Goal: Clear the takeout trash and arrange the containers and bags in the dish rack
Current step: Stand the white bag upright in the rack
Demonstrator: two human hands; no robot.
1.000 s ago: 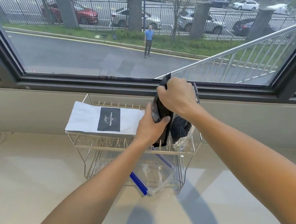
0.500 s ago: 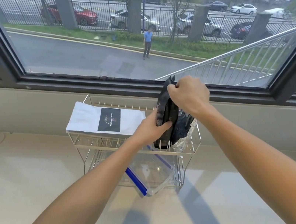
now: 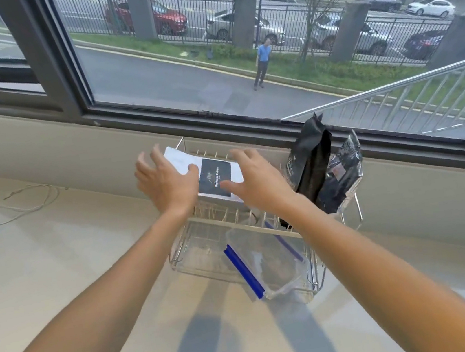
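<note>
A wire dish rack (image 3: 358, 210) stands on the pale counter under the window. A white bag with a black label (image 3: 214, 175) lies flat across the rack's top left. At the rack's right end a black bag (image 3: 312, 160) stands upright, with a crinkled dark foil bag (image 3: 344, 176) beside it. A clear container with blue clips (image 3: 269, 264) sits in the lower tier. My left hand (image 3: 165, 183) hovers open over the white bag's left end. Spread fingers of my right hand (image 3: 256, 178) are over its right end. Neither hand grips anything.
A thin white cord (image 3: 20, 206) lies on the counter to the left. The beige wall ledge and dark window frame (image 3: 215, 114) run right behind the rack. Bare counter (image 3: 56, 264) stretches left of and in front of the rack.
Both hands let go of the black bag, which now stands in the rack's right end. They moved left and opened over the white bag. The view shifted right.
</note>
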